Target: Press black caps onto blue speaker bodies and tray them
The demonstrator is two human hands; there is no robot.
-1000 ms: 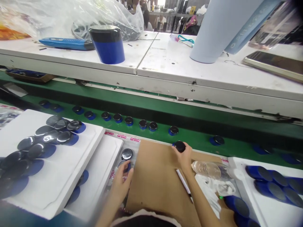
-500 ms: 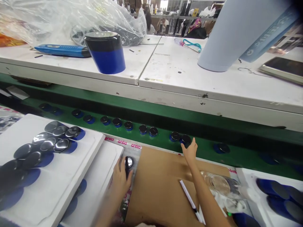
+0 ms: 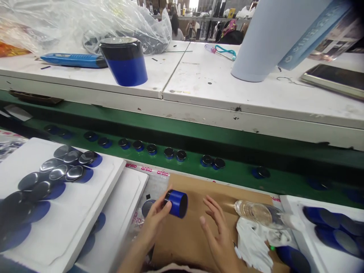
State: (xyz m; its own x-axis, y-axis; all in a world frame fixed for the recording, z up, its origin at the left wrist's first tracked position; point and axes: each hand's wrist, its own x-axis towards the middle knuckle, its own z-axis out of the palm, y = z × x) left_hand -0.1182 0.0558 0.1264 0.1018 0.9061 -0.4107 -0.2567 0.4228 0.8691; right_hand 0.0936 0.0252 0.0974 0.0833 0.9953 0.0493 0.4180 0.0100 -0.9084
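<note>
My left hand [image 3: 157,216] is closed around a blue cylinder with a black band [image 3: 176,203], held tilted on its side above a brown cardboard sheet [image 3: 189,235]. Its dark round end faces right. My right hand [image 3: 217,231] is open over the same cardboard, fingers spread and nothing in them, a short way from the cylinder. Left of my left hand lie a dark round piece [image 3: 147,207], partly hidden by the hand, and a small black square [image 3: 148,196]. A white cloth [image 3: 251,240] lies just right of my right hand.
Similar blue cylinders [image 3: 218,163] with black tops stand spaced along a green belt [image 3: 239,172]. White foam trays [image 3: 99,167] on the left and a foam tray [image 3: 298,218] on the right hold more. A clear bottle [image 3: 261,214] lies right; a light-blue tumbler [image 3: 253,57] stands on the white shelf [image 3: 199,91].
My right hand has let go of a cylinder on the belt and drawn back over the cardboard. My left hand has moved right and raised and turned its cylinder.
</note>
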